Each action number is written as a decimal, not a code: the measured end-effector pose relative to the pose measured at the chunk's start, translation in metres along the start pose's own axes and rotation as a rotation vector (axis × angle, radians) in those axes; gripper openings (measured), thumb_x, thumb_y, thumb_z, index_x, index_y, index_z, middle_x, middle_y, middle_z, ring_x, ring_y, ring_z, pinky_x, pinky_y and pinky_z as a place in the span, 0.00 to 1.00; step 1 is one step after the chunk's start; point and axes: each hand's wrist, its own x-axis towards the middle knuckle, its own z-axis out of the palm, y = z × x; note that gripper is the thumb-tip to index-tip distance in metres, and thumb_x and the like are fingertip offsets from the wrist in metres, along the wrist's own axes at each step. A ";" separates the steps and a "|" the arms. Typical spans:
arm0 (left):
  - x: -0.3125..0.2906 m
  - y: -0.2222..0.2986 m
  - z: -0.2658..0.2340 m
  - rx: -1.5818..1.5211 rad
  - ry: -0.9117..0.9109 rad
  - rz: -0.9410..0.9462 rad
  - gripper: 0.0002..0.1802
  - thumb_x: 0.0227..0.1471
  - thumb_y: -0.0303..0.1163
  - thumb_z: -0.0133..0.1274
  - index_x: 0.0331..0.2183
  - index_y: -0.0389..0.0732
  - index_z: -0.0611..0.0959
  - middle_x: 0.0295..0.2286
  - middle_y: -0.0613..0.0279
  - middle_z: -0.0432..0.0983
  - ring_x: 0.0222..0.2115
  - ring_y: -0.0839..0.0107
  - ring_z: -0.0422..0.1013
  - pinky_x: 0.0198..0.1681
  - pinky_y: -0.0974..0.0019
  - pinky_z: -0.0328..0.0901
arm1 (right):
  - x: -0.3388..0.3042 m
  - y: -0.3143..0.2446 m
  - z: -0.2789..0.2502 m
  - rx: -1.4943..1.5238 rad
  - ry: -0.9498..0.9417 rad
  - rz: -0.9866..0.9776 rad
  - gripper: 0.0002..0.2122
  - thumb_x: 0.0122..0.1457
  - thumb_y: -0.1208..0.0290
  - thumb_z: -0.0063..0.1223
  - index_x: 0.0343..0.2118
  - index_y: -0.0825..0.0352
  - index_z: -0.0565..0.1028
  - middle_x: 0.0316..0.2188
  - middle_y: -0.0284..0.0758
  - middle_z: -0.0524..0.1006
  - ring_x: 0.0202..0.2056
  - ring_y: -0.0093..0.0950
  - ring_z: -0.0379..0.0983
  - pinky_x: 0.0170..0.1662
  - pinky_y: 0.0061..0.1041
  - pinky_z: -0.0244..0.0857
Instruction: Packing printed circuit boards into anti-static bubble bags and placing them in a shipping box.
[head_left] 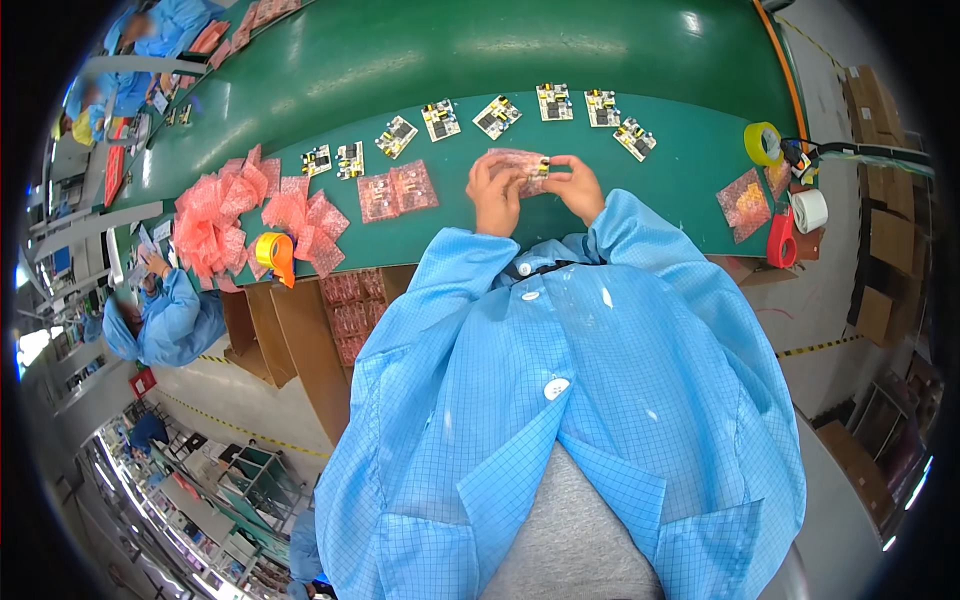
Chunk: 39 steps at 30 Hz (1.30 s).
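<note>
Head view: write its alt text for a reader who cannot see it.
A person's left hand and right hand hold a circuit board partly covered by a pink bubble-wrap pouch over a green table. Beyond, eight loose circuit boards form a rough arc; to the left lies a heap of pink bubble-wrap.

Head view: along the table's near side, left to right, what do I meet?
Bag pile → two pink packs → left hand → held bag → right hand → pink bag → white roll.
</note>
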 end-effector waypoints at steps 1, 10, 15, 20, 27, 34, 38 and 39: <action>-0.001 -0.001 -0.003 -0.002 -0.007 0.003 0.06 0.41 0.27 0.60 0.28 0.47 0.83 0.45 0.58 0.69 0.52 0.54 0.60 0.54 0.51 0.52 | -0.002 -0.003 0.003 -0.033 -0.017 0.012 0.29 0.44 0.76 0.65 0.50 0.70 0.64 0.35 0.42 0.78 0.37 0.29 0.76 0.41 0.26 0.70; 0.018 -0.009 -0.037 -0.420 -0.084 -0.028 0.23 0.47 0.37 0.61 0.46 0.42 0.77 0.60 0.41 0.49 0.62 0.45 0.45 0.56 0.49 0.57 | -0.012 -0.010 0.031 0.150 -0.024 0.024 0.30 0.50 0.74 0.60 0.56 0.67 0.61 0.36 0.36 0.79 0.35 0.21 0.73 0.35 0.19 0.65; 0.015 -0.113 -0.058 -0.691 -0.428 -0.642 0.31 0.53 0.40 0.56 0.52 0.35 0.66 0.46 0.54 0.70 0.45 0.67 0.70 0.43 0.65 0.67 | -0.006 -0.027 0.065 0.079 -0.239 0.062 0.26 0.53 0.75 0.55 0.55 0.67 0.62 0.36 0.31 0.79 0.30 0.15 0.71 0.27 0.15 0.58; 0.011 -0.107 -0.081 -0.614 -0.687 -1.033 0.36 0.54 0.57 0.47 0.53 0.39 0.63 0.45 0.55 0.71 0.41 0.62 0.72 0.42 0.53 0.68 | 0.024 -0.006 0.079 0.006 -0.298 0.115 0.23 0.52 0.79 0.53 0.53 0.69 0.65 0.38 0.33 0.78 0.34 0.18 0.73 0.31 0.15 0.63; -0.012 -0.175 -0.153 -0.334 -0.339 -0.791 0.26 0.51 0.45 0.57 0.42 0.35 0.70 0.28 0.57 0.76 0.26 0.69 0.72 0.28 0.65 0.68 | 0.122 0.018 0.113 -0.332 -0.674 0.106 0.25 0.44 0.93 0.39 0.49 0.74 0.69 0.44 0.42 0.76 0.44 0.30 0.74 0.44 0.26 0.69; -0.014 -0.229 -0.261 0.480 0.101 -0.369 0.18 0.37 0.29 0.58 0.36 0.40 0.74 0.36 0.50 0.70 0.40 0.51 0.65 0.45 0.51 0.60 | 0.138 -0.016 0.172 -0.823 -0.302 -0.293 0.12 0.54 0.76 0.53 0.42 0.67 0.75 0.33 0.39 0.80 0.36 0.28 0.78 0.40 0.25 0.71; 0.011 -0.208 -0.285 1.112 0.131 -0.401 0.25 0.41 0.36 0.58 0.43 0.41 0.72 0.39 0.51 0.70 0.42 0.53 0.66 0.42 0.52 0.62 | 0.107 -0.004 0.152 -0.681 0.164 -0.445 0.07 0.56 0.69 0.53 0.35 0.65 0.75 0.26 0.37 0.79 0.28 0.29 0.76 0.33 0.28 0.69; 0.010 -0.207 -0.291 1.233 0.188 -0.402 0.27 0.42 0.38 0.58 0.45 0.41 0.71 0.39 0.52 0.70 0.42 0.54 0.67 0.41 0.53 0.62 | 0.097 0.001 0.146 -0.682 0.236 -0.392 0.06 0.55 0.70 0.53 0.34 0.65 0.74 0.24 0.36 0.78 0.26 0.30 0.75 0.32 0.29 0.69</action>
